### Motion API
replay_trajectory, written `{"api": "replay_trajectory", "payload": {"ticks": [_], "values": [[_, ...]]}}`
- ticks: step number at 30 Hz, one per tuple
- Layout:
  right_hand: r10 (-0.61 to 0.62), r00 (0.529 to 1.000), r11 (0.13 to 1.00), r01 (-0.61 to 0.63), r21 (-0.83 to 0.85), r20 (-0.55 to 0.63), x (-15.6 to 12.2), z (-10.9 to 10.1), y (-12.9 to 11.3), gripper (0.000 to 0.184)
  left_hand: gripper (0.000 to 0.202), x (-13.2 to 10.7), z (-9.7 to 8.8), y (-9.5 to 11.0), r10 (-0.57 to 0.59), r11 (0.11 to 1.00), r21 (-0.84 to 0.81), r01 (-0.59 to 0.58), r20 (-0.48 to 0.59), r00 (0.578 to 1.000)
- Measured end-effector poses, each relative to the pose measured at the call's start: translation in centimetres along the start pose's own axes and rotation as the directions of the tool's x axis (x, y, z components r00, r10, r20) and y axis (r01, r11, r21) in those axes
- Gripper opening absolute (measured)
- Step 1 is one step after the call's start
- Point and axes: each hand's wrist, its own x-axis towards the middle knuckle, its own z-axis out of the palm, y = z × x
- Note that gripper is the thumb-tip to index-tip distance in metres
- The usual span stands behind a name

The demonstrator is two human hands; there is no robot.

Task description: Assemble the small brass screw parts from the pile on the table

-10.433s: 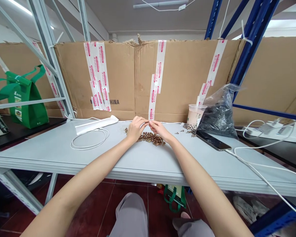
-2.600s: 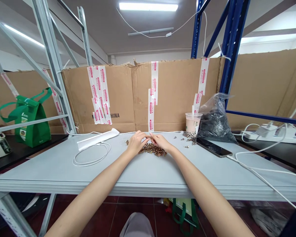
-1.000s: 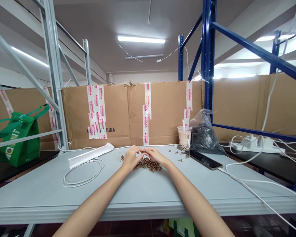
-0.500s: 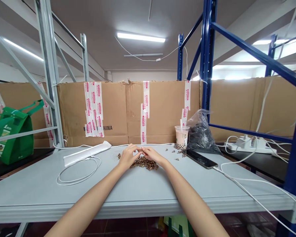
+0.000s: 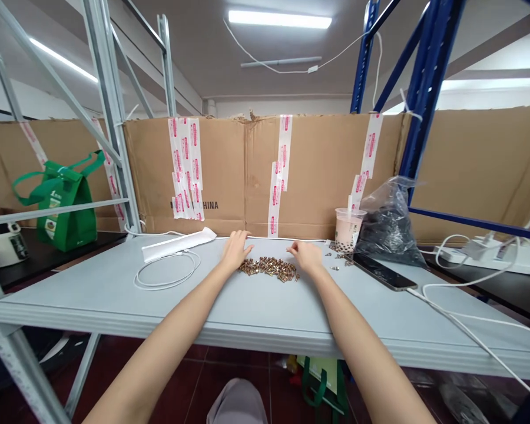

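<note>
1. Pile of small coppery metal fasteners on flat grey surface, approx. mid-width, nearer back edge than front.
2. L hand at pile's L end, thumb apart fr. forefinger; can't tell if it's holding anything.
3. R hand just beyond pile's R end, thumb & fingers drawn tog.; can't tell if anything's btwn.
4. Few loose metal bits nr lidded clear plastic cup, back edge, R of centre.
5. Black rectangular phone, clear plastic bag w/ black contents: twd back R corner.
</note>
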Motion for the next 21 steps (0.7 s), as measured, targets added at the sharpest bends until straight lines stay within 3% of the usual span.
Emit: {"api": "replay_trajectory", "payload": {"ticks": [2,4,6,8,10,11,12,13,14,16,21], "values": [[0.011,0.998,0.961,-0.028,-0.274,-0.064,-0.2,-0.2,1.2,0.021,0.022,-0.2,0.0,-2.0,-0.108,0.983,0.151,0.102,0.032,0.994],[0.049,0.994,0.903,-0.086,-0.421,-0.098,-0.4,-0.5,2.3,0.022,0.019,-0.5,-0.2,-3.7,-0.205,0.946,0.269,0.183,0.057,0.977],[0.098,0.985,0.864,-0.156,-0.479,-0.143,-0.5,-0.8,2.9,0.025,0.016,-0.8,-0.6,-4.9,-0.301,0.903,0.346,0.255,0.085,0.950],[0.102,0.976,0.879,-0.179,-0.441,-0.193,-0.4,-1.2,2.6,0.027,0.015,-0.8,-0.9,-5.4,-0.381,0.865,0.395,0.309,0.117,0.917],[-0.013,0.991,0.957,-0.027,-0.290,-0.136,-0.4,-1.3,1.2,0.024,0.015,-0.7,-1.3,-5.4,-0.444,0.832,0.436,0.344,0.152,0.883],[-0.164,0.986,0.975,0.157,-0.157,-0.035,-0.5,-1.2,0.1,0.023,0.016,-0.7,-1.4,-5.4,-0.472,0.816,0.455,0.356,0.170,0.865],[-0.334,0.941,0.942,0.335,-0.006,0.045,-0.8,-1.0,-1.2,0.021,0.017,-0.6,-1.6,-5.3,-0.499,0.801,0.473,0.367,0.187,0.846],[-0.488,0.867,0.871,0.477,0.117,0.103,-1.1,-0.7,-2.4,0.020,0.017,-0.5,-1.7,-5.3,-0.525,0.786,0.488,0.380,0.202,0.827],[-0.584,0.800,0.807,0.557,0.195,0.134,-1.6,-0.2,-3.6,0.018,0.018,-0.5,-1.8,-5.3,-0.549,0.772,0.499,0.393,0.212,0.809],[-0.671,0.720,0.740,0.633,0.227,0.180,-2.5,0.6,-5.5,0.015,0.020,-0.5,-2.1,-5.4,-0.592,0.745,0.516,0.423,0.219,0.775],[-0.686,0.694,0.728,0.655,0.203,0.219,-3.6,1.2,-6.3,0.009,0.026,-0.5,-2.5,-5.9,-0.654,0.700,0.527,0.482,0.201,0.730]]}}
